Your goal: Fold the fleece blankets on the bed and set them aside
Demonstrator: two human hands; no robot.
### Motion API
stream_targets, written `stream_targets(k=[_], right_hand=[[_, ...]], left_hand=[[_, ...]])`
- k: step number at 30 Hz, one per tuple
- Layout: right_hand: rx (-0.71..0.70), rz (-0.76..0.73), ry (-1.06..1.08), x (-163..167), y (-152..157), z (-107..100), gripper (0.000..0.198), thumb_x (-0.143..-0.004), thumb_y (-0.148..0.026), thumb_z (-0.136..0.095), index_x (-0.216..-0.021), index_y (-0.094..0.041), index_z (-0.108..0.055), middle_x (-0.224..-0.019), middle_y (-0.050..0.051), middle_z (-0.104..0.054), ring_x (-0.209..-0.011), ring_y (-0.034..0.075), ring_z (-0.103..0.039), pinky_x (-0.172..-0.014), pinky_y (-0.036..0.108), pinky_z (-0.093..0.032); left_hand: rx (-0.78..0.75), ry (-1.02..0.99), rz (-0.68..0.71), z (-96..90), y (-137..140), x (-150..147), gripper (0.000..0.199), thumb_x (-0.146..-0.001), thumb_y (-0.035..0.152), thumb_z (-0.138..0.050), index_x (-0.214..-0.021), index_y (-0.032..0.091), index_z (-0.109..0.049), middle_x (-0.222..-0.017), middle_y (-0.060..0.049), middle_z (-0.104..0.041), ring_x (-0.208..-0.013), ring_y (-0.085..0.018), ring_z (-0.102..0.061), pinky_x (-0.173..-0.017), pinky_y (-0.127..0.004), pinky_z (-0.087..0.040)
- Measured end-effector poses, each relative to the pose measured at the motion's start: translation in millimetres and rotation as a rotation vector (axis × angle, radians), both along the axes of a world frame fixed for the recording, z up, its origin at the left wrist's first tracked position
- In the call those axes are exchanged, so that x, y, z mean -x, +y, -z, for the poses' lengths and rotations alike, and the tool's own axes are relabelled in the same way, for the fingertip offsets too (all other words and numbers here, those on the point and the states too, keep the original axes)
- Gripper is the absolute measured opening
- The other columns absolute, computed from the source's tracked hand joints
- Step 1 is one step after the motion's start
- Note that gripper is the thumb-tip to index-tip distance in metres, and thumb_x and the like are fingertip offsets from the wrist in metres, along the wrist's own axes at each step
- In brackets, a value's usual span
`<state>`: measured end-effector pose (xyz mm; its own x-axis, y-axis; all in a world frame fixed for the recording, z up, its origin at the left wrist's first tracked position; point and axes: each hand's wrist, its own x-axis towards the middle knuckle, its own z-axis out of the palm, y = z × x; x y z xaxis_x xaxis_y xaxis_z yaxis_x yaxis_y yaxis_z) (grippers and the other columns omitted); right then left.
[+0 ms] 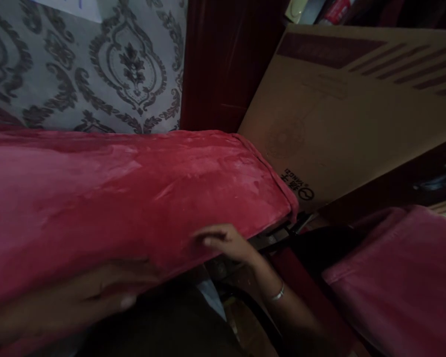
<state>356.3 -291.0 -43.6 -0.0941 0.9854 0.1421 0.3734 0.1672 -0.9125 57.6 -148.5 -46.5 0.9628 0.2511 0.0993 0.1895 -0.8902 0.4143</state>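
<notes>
A red plush cover (134, 198) lies over a long padded surface, its nap showing lighter and darker patches. My left hand (100, 290), smeared by motion, is stretched along the near edge of the cover at lower left, its fingers extended and the thumb apart. Further right, my right hand (225, 240) rests over the front edge with its fingers reaching onto the plush and slightly curved. I see nothing held in either hand. The cover's far right corner folds down over a dark frame.
A large cardboard box (319, 109) leans at the right behind the cover. Patterned wallpaper (134, 64) and a dark red panel (215, 64) stand at the back. Another pink-red cloth (401, 277) hangs at lower right. A red-labelled item (336, 11) sits above the box.
</notes>
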Motion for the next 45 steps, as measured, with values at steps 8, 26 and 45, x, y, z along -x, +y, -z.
stream_targets(k=[8,26,45], right_hand=[[0.092,0.62,-0.769,-75,74,0,0.062,-0.101,-0.049,-0.043,-0.157,-0.025,-0.032,-0.165,0.007,-0.025,-0.154,0.025,-0.014,-0.123,0.053,-0.014],[0.524,1.258,-0.935,-130,-5,10,0.064,-0.098,-0.039,-0.042,-0.154,-0.01,-0.037,-0.161,0.018,-0.03,-0.152,0.034,-0.02,-0.119,0.061,-0.018],[0.356,0.944,-0.901,-220,74,12,0.056,-0.105,-0.049,-0.028,-0.157,-0.028,-0.031,-0.167,0.004,-0.021,-0.153,0.027,-0.015,-0.121,0.056,-0.013]], left_hand=[[-0.207,-0.013,-0.111,-17.8,70,-150,0.071,-0.091,0.059,-0.04,-0.153,0.024,-0.038,-0.16,-0.01,-0.036,-0.148,-0.035,-0.032,-0.119,-0.064,-0.025],[-0.406,-0.121,-0.029,39.3,70,-180,0.064,-0.095,0.057,-0.029,-0.145,0.024,-0.052,-0.156,-0.015,-0.042,-0.145,-0.041,-0.033,-0.113,-0.067,-0.026],[-0.488,-0.136,-0.01,53.7,84,-175,0.066,-0.093,0.058,-0.038,-0.146,0.022,-0.05,-0.148,-0.013,-0.053,-0.137,-0.034,-0.047,-0.113,-0.052,-0.033]])
